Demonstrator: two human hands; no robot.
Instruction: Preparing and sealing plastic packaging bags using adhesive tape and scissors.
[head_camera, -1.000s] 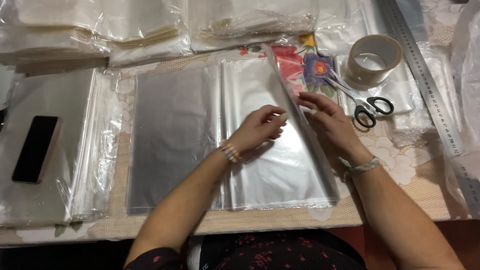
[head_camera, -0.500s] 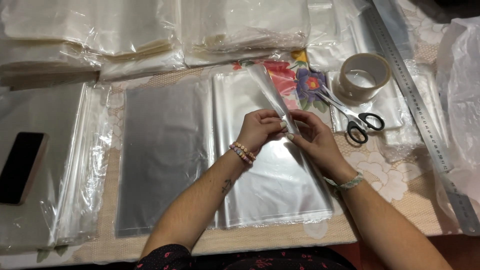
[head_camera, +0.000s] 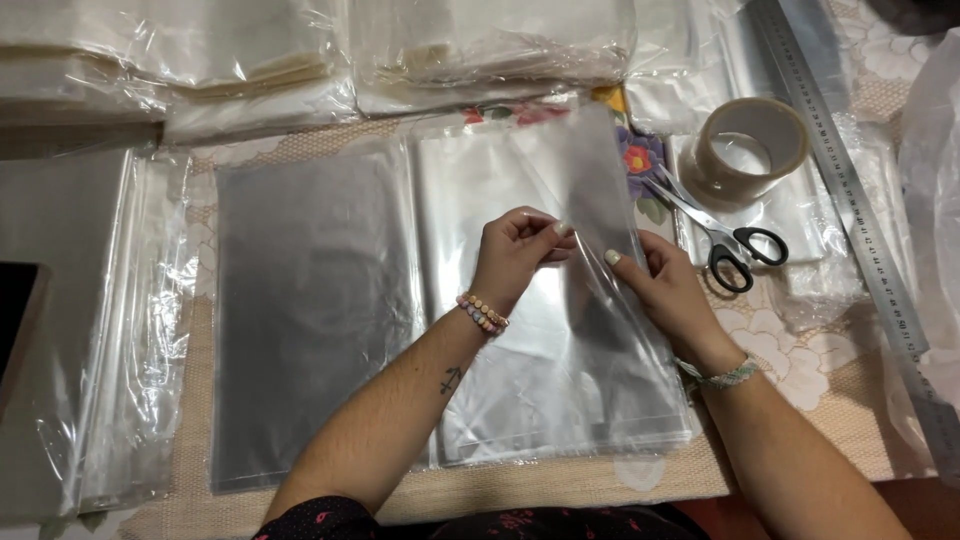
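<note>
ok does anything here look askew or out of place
Only the clear plastic sheet stands out: pinched between the left hand and right hand, it is raised and slanted across the flat right stack of sheets. The scissors, tape roll and ruler lie in order.

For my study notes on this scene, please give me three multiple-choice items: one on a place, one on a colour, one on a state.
1. Where do the scissors lie?
A. right of the hands
B. on the left stack
C. in the lap

2. What colour are the scissors' handles?
A. red
B. black
C. yellow

3. How is the clear plastic sheet held?
A. lying flat, untouched
B. rolled up
C. pinched by both hands, raised

Key: 1 A, beside the tape roll; 2 B, dark loops; 3 C, left hand and right hand grip it.
</note>
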